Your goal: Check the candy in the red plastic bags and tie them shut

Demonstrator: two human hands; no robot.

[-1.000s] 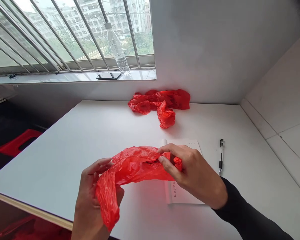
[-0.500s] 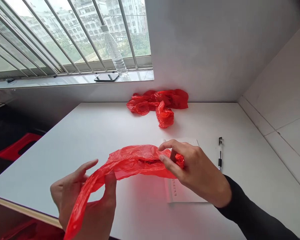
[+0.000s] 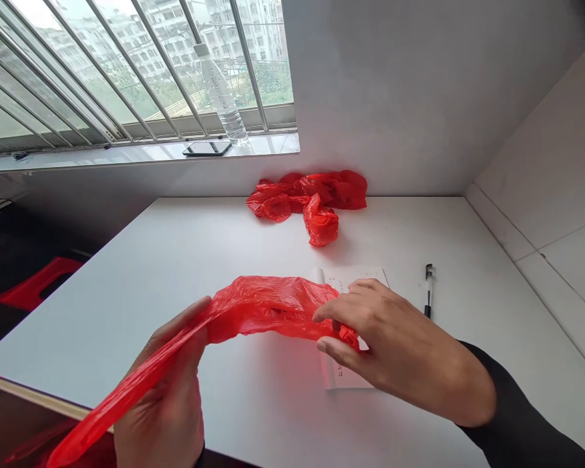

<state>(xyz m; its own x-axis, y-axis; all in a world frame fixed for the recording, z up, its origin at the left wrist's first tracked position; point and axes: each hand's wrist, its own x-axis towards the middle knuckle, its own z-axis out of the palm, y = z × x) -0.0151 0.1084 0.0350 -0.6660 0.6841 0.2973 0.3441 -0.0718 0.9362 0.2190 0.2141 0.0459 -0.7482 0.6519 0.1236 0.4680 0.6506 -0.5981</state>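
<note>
A thin red plastic bag (image 3: 273,309) stretches between my hands above the table's front part. My left hand (image 3: 168,383) grips its left portion between thumb and fingers, and a long twisted strip of the bag trails over that hand to the lower left. At the bag's right end, my right hand (image 3: 385,338) has its fingers curled round a crumpled, bunched bit; the index finger and thumb stand apart. Beneath the bag and right hand lies an open notebook (image 3: 351,380) with handwritten figures, partly covered.
Several crumpled red plastic bags (image 3: 312,195) lie at the table's back edge against the wall. A black-capped pen (image 3: 428,289) rests right of the notebook. On the windowsill are a clear water bottle (image 3: 223,97) and a phone (image 3: 207,149). The white table (image 3: 185,260) meets a wall at right.
My left thumb and fingers have closed on the bag, and its trailing strip has swung further left. My right hand has turned more palm-down and shifted slightly right and lower.
</note>
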